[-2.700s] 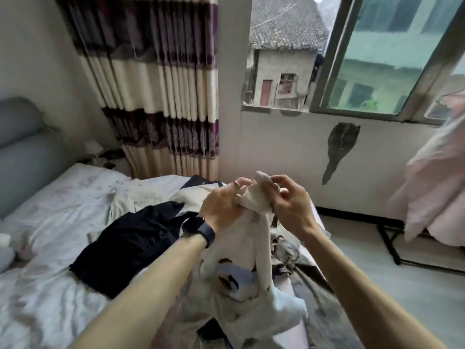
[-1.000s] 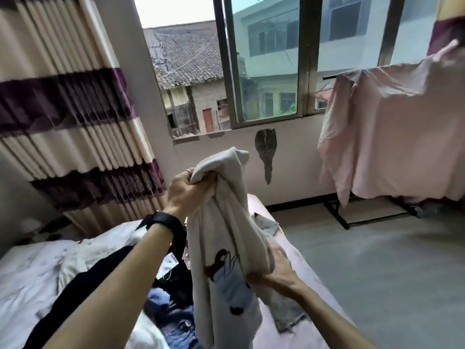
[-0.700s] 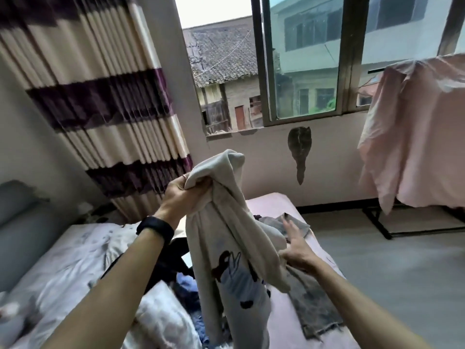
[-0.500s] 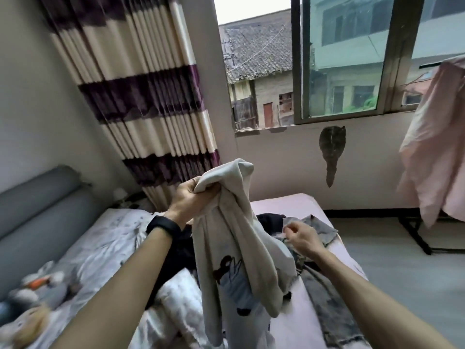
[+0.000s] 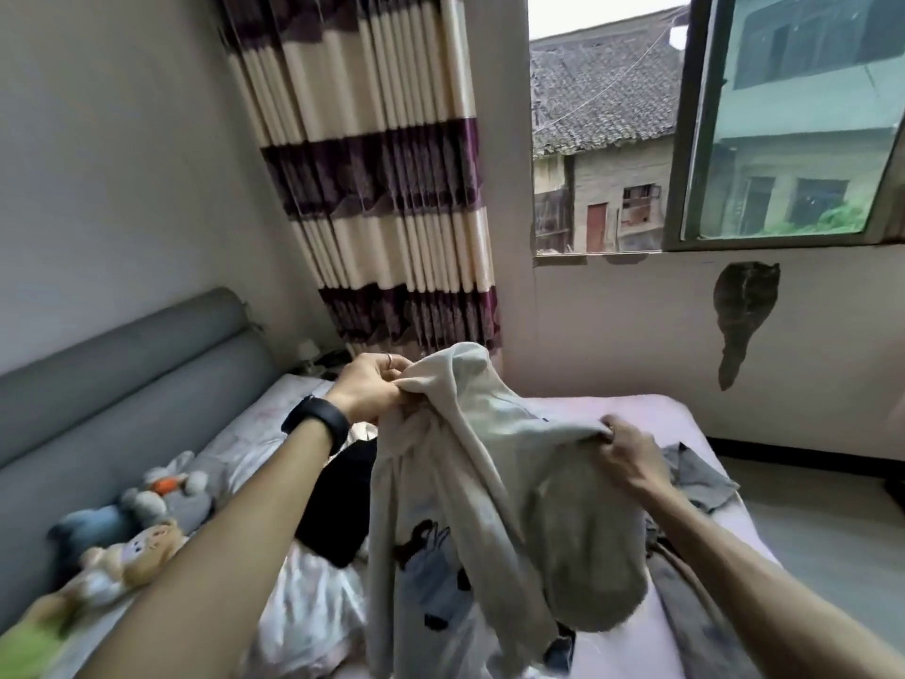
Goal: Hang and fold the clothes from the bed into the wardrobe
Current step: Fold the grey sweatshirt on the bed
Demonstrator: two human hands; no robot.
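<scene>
Cream cartoon-print garment, bunched, hanging above bed — black clothes lying on it

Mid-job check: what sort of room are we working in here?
Probably a home bedroom: a bed with a grey padded headboard, soft toys and a black garment lying on it, and cream-and-purple striped curtains beside the window.

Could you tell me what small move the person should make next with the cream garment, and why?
Probably draw the hands apart to spread it out. The left hand grips the cream garment at its top and the right hand pinches another edge lower down, but the cloth hangs bunched between them above the bed.
</scene>
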